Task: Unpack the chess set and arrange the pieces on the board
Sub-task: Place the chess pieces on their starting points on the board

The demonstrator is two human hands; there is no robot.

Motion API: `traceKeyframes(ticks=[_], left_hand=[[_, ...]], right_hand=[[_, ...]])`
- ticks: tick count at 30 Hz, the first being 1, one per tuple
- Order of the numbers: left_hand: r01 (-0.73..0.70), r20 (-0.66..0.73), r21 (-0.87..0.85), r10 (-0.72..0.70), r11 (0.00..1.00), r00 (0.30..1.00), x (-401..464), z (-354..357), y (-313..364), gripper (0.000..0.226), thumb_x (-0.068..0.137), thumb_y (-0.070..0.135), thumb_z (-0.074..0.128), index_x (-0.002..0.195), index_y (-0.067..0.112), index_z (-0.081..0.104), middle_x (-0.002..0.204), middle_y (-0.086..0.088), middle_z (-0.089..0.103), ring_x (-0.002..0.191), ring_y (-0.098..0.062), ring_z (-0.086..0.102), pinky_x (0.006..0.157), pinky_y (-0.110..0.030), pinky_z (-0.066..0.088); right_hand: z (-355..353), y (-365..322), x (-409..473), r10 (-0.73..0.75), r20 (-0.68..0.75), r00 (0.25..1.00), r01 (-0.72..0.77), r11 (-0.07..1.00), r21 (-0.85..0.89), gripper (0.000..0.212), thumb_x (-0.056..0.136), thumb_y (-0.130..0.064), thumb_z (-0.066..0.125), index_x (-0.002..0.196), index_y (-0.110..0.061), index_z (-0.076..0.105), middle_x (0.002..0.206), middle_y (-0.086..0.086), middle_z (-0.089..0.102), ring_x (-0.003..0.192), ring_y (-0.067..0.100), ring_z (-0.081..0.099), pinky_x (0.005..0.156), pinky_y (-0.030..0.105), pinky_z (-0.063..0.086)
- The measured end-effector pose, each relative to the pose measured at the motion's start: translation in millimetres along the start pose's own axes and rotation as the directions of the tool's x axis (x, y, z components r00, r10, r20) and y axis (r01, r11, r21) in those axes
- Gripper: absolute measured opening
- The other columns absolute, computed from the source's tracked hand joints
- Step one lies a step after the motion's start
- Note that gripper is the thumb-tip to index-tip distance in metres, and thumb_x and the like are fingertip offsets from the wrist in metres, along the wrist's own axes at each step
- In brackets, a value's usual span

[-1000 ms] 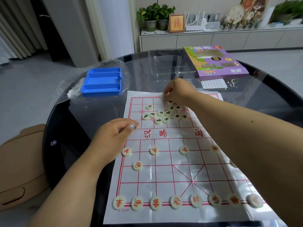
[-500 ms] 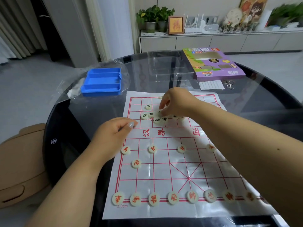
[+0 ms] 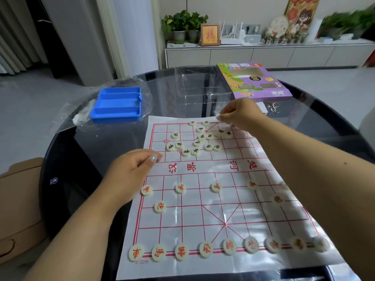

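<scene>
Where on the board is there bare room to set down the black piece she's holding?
Right hand pinches a piece at the far edge. Free: the far-left corner, beyond the lone black piece, and the river band beside the left hand. Crowded: the black cluster.

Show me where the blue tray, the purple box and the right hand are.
blue tray [image 3: 116, 115]: head view, on its near wall.
purple box [image 3: 263, 93]: head view, on its purple front strip.
right hand [image 3: 240, 114]: head view, on the back of the hand, pinching a pale piece.
</scene>
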State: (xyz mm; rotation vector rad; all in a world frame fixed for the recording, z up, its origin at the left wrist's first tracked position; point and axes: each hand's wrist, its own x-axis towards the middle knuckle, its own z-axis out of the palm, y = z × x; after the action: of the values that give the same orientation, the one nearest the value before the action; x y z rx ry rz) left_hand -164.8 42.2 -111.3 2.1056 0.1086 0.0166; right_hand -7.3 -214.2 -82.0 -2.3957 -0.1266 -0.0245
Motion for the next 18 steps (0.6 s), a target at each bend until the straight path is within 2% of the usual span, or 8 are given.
traceKeyframes(ticks=[3,7,11,15,18], left_hand=[[-0.006,0.002,-0.001,0.006,1.000,1.000,0.3,0.2,0.0,0.016,0.095,0.032,0.050,0.096,0.036,0.066,0.097,0.021,0.063,0.082,0.011,0.063,0.054,-0.009,0.049],[-0.007,-0.005,0.007,0.007,1.000,1.000,0.5,0.6,0.0,0.016,0.095,0.032,0.051,0.093,0.038,0.066,0.097,0.022,0.063,0.081,0.008,0.064,0.055,-0.009,0.049],[-0.007,-0.006,0.000,0.007,1.000,1.000,1.0,0.7,-0.6,0.017,0.095,0.031,0.051,0.094,0.037,0.067,0.097,0.021,0.063,0.082,0.015,0.061,0.054,-0.007,0.048],[-0.013,-0.006,0.009,0.013,1.000,1.000,1.9,1.4,-0.7,0.016,0.095,0.030,0.050,0.095,0.036,0.066,0.098,0.023,0.061,0.080,0.020,0.058,0.053,-0.004,0.046],[-0.015,-0.011,0.021,0.015,1.000,1.000,2.2,1.2,-1.9,0.017,0.096,0.030,0.050,0.099,0.034,0.067,0.100,0.023,0.061,0.081,0.016,0.060,0.053,-0.004,0.046]], right_hand=[[0.7,14.7,6.9,0.035,0.004,0.999,-0.035,0.998,-0.059,0.018,0.081,-0.024,0.073,0.093,-0.011,0.074,0.082,0.008,0.069,0.071,0.018,0.059,0.072,0.032,0.053],[5.5,17.5,10.8,0.001,0.005,1.000,-0.001,0.990,-0.138,0.016,0.082,-0.024,0.069,0.096,-0.016,0.073,0.087,0.002,0.068,0.081,0.018,0.060,0.073,0.031,0.051],[11.6,17.1,14.3,-0.011,0.033,0.999,0.017,0.987,-0.158,0.015,0.080,-0.023,0.068,0.094,-0.022,0.073,0.086,-0.003,0.068,0.083,0.019,0.064,0.078,0.037,0.057],[13.0,17.3,16.8,-0.007,0.047,0.999,0.017,0.979,-0.202,0.017,0.078,-0.028,0.071,0.095,-0.026,0.072,0.087,-0.008,0.067,0.083,0.015,0.063,0.070,0.027,0.051],[14.2,16.9,16.7,-0.008,0.062,0.998,0.020,0.980,-0.200,0.021,0.079,-0.032,0.072,0.099,-0.025,0.070,0.087,-0.007,0.065,0.079,0.014,0.060,0.061,0.021,0.042]])
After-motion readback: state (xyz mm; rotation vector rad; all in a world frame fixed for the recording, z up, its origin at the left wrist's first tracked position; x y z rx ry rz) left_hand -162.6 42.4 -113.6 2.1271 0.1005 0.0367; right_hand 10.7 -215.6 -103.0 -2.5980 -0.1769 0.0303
